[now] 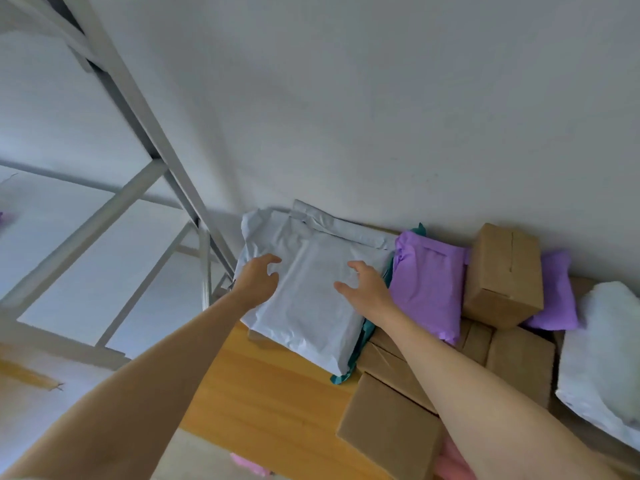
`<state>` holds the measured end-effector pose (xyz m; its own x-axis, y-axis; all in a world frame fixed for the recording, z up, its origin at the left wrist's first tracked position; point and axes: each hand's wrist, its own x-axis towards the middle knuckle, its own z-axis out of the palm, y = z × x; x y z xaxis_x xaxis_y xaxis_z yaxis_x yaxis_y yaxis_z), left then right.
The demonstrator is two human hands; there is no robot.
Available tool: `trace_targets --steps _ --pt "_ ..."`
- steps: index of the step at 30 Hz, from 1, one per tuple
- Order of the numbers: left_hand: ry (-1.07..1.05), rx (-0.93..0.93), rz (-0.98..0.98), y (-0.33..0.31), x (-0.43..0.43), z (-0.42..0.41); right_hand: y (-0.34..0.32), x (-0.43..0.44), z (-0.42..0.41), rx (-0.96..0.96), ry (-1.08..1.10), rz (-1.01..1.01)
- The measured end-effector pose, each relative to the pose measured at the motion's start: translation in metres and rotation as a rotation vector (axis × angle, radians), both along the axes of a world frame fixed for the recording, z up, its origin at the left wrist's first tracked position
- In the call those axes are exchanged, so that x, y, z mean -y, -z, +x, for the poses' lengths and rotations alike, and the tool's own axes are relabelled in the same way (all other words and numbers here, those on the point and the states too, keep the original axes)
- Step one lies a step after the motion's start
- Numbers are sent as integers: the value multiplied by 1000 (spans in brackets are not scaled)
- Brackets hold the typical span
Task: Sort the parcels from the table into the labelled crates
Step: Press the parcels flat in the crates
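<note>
A large white poly-mailer parcel (311,292) lies on top of the pile at the back left of the wooden table (263,396), against the wall. My left hand (258,282) hovers over its left edge with the fingers loosely curled and nothing in them. Over the parcel's right side, my right hand (363,285) is spread with relaxed fingers, holding nothing. A teal mailer (353,362) pokes out from under the white parcel. Beside it lies a purple mailer (427,289).
Several brown cardboard boxes (502,275) sit at the right, one (388,431) near the front edge. A second purple mailer (554,292) and a white bag (599,348) lie far right. A grey metal shelf frame (138,112) stands at the left. Something pink (249,464) shows below the table edge.
</note>
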<state>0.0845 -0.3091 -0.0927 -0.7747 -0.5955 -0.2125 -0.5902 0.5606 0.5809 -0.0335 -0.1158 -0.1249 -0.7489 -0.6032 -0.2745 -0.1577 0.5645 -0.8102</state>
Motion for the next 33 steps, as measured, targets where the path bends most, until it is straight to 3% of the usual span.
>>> trace_targets --steps 8,18,26,33 --pt "37 54 -67 35 41 -14 18 25 18 -126 150 42" --pt "-108 124 31 58 61 -16 20 41 26 -216 160 139" --pt "-172 64 27 64 74 -13 21 59 30 -215 127 141" --pt "-116 -109 144 51 69 -18 11 76 26 -190 107 104"
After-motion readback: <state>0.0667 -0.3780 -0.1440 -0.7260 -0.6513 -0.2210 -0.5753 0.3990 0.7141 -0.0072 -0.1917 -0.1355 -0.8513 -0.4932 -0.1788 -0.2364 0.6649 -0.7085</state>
